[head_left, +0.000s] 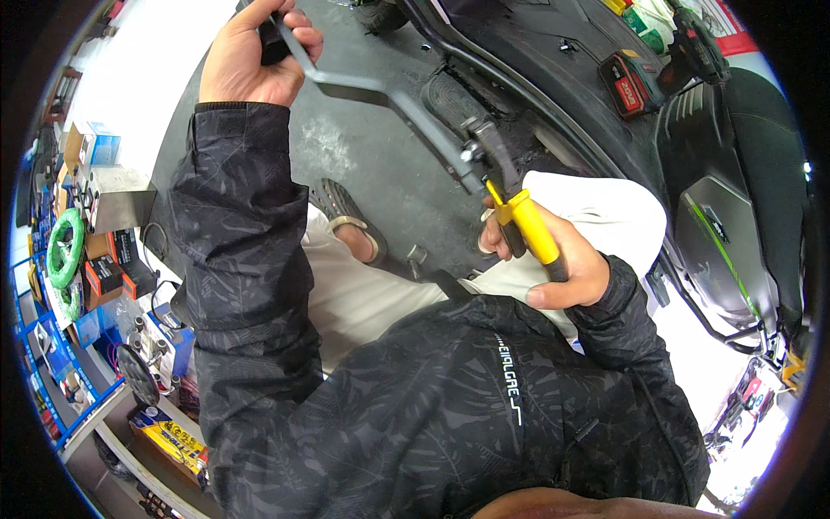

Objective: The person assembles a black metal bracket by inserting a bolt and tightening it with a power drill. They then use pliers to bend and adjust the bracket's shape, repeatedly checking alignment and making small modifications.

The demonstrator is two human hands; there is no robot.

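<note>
My left hand (251, 60) is raised at the upper left, wrapped around the black-gripped end of a grey bent metal lever (380, 93). The lever runs down and right to a bolted end. My right hand (549, 259) grips pliers with yellow and black handles (527, 227), and their dark jaws (493, 147) sit on that bolted end of the lever. Both arms wear a dark patterned jacket. My knees in light trousers are below the hands.
A black scooter body (718, 225) with a footboard fills the right side. A red and black battery pack (628, 84) lies on the scooter. Shelves with boxes, a green coil (65, 251) and parts stand at the left. A sandalled foot (350, 221) rests on the grey concrete floor.
</note>
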